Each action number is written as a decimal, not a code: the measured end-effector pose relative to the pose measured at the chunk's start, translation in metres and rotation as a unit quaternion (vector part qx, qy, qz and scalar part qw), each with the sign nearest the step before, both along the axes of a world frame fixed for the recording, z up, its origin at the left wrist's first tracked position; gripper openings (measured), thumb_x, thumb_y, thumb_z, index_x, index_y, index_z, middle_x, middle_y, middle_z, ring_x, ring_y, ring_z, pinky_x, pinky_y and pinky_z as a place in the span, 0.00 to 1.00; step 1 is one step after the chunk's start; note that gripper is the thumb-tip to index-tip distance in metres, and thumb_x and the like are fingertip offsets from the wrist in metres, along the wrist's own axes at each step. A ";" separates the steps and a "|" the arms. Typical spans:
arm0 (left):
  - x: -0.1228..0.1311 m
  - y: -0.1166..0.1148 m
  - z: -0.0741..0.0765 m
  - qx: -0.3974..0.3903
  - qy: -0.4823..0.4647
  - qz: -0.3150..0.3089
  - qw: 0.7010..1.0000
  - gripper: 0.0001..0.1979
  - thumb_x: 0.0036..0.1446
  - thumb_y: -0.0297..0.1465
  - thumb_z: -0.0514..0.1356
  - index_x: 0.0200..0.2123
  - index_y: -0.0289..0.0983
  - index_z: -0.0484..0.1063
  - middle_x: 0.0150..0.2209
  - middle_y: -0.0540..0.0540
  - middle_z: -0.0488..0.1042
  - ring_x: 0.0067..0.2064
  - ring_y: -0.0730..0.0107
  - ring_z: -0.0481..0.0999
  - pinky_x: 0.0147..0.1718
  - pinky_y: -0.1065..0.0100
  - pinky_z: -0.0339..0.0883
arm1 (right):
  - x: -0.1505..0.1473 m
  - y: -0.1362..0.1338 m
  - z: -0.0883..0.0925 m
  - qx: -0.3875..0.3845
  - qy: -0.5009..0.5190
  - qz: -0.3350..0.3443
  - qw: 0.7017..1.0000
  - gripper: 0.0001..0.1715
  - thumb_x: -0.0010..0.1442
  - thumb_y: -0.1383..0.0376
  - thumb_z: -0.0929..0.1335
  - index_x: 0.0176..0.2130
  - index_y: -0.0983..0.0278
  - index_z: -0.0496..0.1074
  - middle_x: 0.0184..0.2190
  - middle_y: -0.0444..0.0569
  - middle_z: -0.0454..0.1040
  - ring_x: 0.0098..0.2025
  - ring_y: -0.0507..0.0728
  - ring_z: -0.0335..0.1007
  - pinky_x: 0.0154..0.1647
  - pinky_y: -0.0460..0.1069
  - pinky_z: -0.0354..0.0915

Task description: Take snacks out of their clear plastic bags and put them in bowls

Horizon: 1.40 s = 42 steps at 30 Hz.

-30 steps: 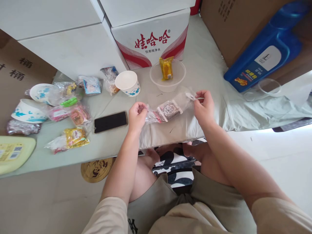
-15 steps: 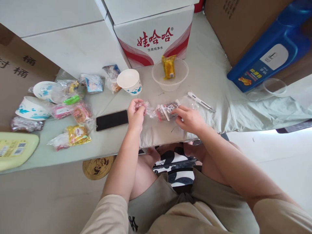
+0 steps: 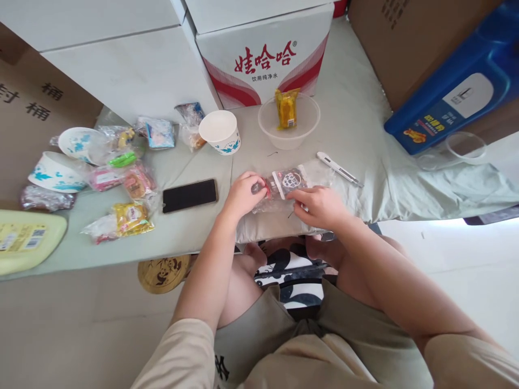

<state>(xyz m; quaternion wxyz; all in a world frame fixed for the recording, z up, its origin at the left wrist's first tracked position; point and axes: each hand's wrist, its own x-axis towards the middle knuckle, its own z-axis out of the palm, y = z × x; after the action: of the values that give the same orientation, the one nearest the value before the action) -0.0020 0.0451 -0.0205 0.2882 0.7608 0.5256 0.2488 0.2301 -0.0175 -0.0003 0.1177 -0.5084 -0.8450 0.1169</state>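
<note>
A small packet [image 3: 290,180] with a dark and white label lies on the cloth-covered surface, with clear plastic wrap around it. My left hand [image 3: 245,193] is at the packet's left end, its fingers closed on the red and clear part there. My right hand [image 3: 320,205] rests at the packet's lower right, index finger touching it and the other fingers curled. Above the packet, a clear plastic bowl [image 3: 279,138] holds a yellow packet [image 3: 287,109]. A white utility knife [image 3: 339,168] lies to the right.
A black phone [image 3: 190,195] and a paper cup [image 3: 221,133] are left of the packet. Further left are several wrapped snacks [image 3: 133,219] and paper bowls [image 3: 57,173]. A white carton [image 3: 267,65] stands behind; a blue bottle [image 3: 446,102] leans at the right.
My left hand has moved right, from the loose clear wrap to the packet's left end. The packet has turned slightly, and its label shows more. The view has shifted a little.
</note>
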 end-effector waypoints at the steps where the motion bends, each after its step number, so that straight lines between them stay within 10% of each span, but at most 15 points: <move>1: 0.000 0.001 0.000 0.001 -0.007 0.004 1.000 0.02 0.57 0.27 0.63 0.31 0.39 0.75 0.45 0.44 0.77 0.46 0.64 0.77 0.53 0.60 0.69 | -0.001 -0.003 0.002 -0.024 -0.018 -0.018 0.999 0.19 0.65 0.62 0.62 0.48 0.60 0.79 0.33 0.50 0.82 0.32 0.59 0.75 0.35 0.51 0.62; 8: 0.004 0.006 0.000 -0.074 -0.165 0.100 0.979 0.07 0.61 0.31 0.61 0.30 0.40 0.68 0.23 0.53 0.71 0.25 0.72 0.70 0.30 0.69 0.62 | -0.007 0.000 0.008 -0.106 -0.075 -0.158 0.979 0.19 0.67 0.57 0.61 0.50 0.56 0.76 0.33 0.49 0.82 0.32 0.61 0.75 0.29 0.51 0.57; 14: 0.027 -0.006 0.011 -0.298 -0.374 0.115 0.871 0.10 0.59 0.32 0.62 0.27 0.39 0.65 0.21 0.55 0.61 0.20 0.78 0.59 0.20 0.74 0.50 | -0.012 -0.003 0.006 -0.069 -0.007 -0.162 0.984 0.32 0.59 0.51 0.71 0.59 0.59 0.70 0.57 0.57 0.74 0.48 0.68 0.77 0.36 0.56 0.69; 20: 0.044 -0.012 0.021 -0.327 -0.492 0.119 0.798 0.11 0.55 0.32 0.64 0.27 0.38 0.63 0.22 0.55 0.59 0.22 0.78 0.60 0.22 0.74 0.58 | -0.015 -0.006 -0.004 -0.043 0.047 -0.124 0.990 0.52 0.53 0.43 0.74 0.67 0.64 0.63 0.67 0.63 0.64 0.62 0.76 0.66 0.57 0.67 0.69; 28: 0.050 -0.014 0.018 -0.336 -0.463 0.150 0.806 0.10 0.59 0.32 0.62 0.29 0.39 0.63 0.22 0.56 0.58 0.21 0.80 0.57 0.20 0.74 0.53 | -0.027 -0.010 -0.014 -0.023 0.049 -0.101 0.993 0.58 0.51 0.40 0.73 0.70 0.63 0.59 0.71 0.65 0.59 0.64 0.81 0.61 0.60 0.74 0.64; 36: 0.043 -0.011 0.012 -0.260 -0.375 0.188 0.870 0.10 0.62 0.28 0.59 0.28 0.39 0.63 0.25 0.54 0.62 0.23 0.79 0.59 0.21 0.76 0.51 | -0.023 -0.004 -0.016 0.020 0.064 -0.087 0.994 0.32 0.58 0.52 0.72 0.59 0.60 0.73 0.62 0.59 0.71 0.62 0.75 0.64 0.59 0.70 0.64; 42: 0.040 -0.010 0.010 -0.237 -0.323 0.184 0.897 0.11 0.62 0.28 0.58 0.27 0.39 0.64 0.22 0.54 0.63 0.23 0.77 0.61 0.23 0.74 0.56 | -0.020 -0.003 -0.021 0.016 0.070 -0.048 0.996 0.31 0.61 0.53 0.70 0.60 0.63 0.72 0.62 0.60 0.71 0.64 0.72 0.64 0.62 0.67 0.64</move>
<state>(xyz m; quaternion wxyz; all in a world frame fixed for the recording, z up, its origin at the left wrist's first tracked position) 0.0382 0.0348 -0.0100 0.5632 0.4372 0.5777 0.3974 0.2105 -0.0202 -0.0214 0.1900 -0.5372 -0.8110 0.1324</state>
